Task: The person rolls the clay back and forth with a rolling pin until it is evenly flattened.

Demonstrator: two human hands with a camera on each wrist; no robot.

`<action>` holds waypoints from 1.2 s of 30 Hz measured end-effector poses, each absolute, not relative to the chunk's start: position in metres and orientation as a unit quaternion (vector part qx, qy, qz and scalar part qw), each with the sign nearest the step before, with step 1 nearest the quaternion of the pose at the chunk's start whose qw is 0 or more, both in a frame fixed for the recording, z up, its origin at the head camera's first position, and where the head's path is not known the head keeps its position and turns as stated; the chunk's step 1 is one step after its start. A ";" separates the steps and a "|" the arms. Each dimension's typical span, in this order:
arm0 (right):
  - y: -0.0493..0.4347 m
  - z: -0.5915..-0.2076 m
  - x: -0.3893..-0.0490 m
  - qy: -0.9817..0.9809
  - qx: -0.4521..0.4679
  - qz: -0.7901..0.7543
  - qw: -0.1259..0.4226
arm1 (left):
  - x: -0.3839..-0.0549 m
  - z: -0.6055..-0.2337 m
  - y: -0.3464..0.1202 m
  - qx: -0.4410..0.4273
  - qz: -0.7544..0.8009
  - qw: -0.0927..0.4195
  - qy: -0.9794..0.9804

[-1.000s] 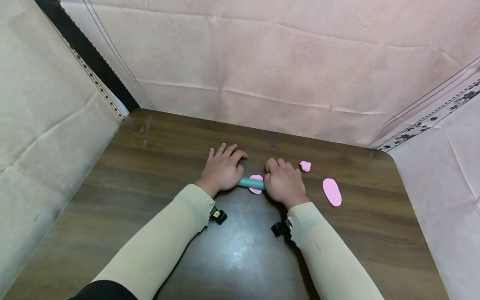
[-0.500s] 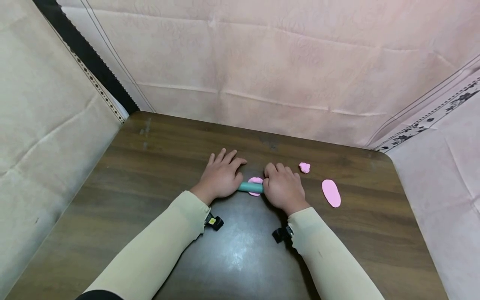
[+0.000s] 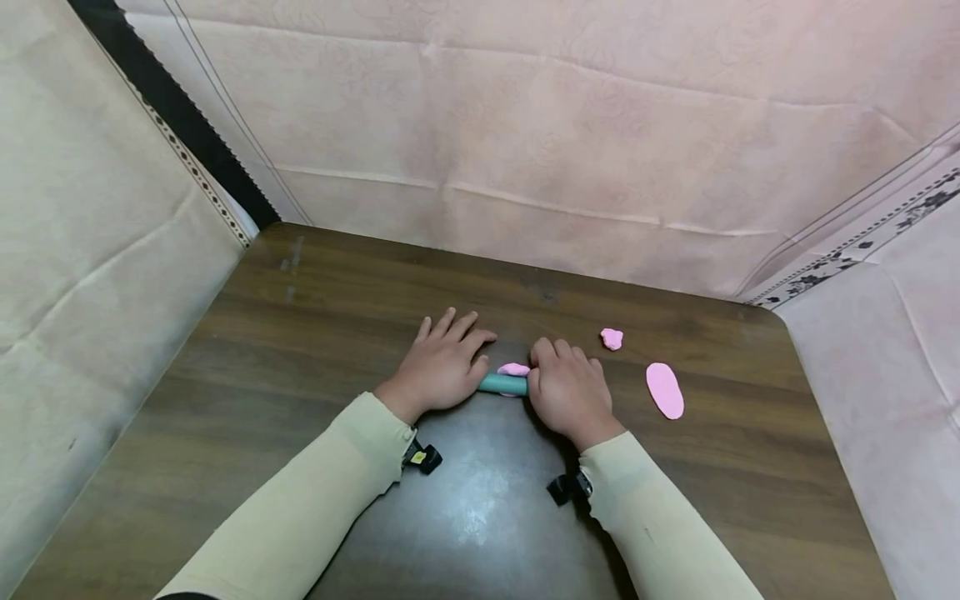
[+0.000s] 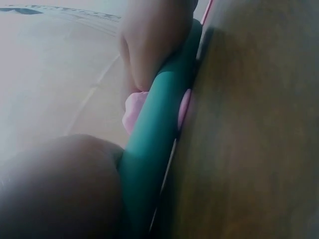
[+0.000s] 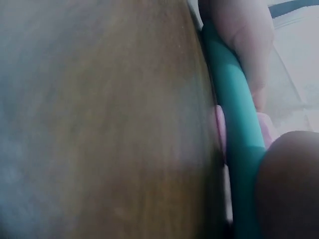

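Observation:
A smooth green rolling pin (image 3: pixel 504 384) lies crosswise over a flattened pink clay piece (image 3: pixel 514 369), mid-table. Pink shows mainly along the far side of the pin, with a thin sliver at the near side. My left hand (image 3: pixel 438 367) rests on the pin's left end, its fingers spread and straight. On the other end, my right hand (image 3: pixel 568 387) grips the pin with bent fingers. Both wrist views show the green pin close up, with a bit of pink clay (image 4: pixel 133 110) bulging on its far side. The hands hide both pin ends in the head view.
To the right of the right hand lie a flat pink oval (image 3: pixel 665 391) and a small crumpled pink lump (image 3: pixel 611 338). The dark wooden table (image 3: pixel 337 283) ends at the back against a pale cloth (image 3: pixel 525 133). Cloth also hangs at both sides.
Both hands have drawn the rolling pin a little toward me over the pink clay. More pink now shows beyond the pin and less in front. The other pink pieces stay put.

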State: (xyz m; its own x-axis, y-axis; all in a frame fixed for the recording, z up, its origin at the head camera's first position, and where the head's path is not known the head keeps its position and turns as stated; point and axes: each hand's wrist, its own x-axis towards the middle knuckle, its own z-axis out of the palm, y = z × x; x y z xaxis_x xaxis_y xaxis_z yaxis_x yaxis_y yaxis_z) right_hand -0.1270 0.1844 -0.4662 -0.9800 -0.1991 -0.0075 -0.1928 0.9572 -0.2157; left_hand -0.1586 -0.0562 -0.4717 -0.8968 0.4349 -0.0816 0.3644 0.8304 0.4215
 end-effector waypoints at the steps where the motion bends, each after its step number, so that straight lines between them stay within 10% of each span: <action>1: 0.185 -0.466 -0.128 0.989 -0.099 -0.107 0.014 | -0.160 -0.472 -0.055 0.207 0.202 0.086 0.953; 36: 0.176 -0.460 -0.165 0.991 -0.035 -0.126 0.029 | -0.164 -0.451 -0.041 0.282 0.122 0.091 0.947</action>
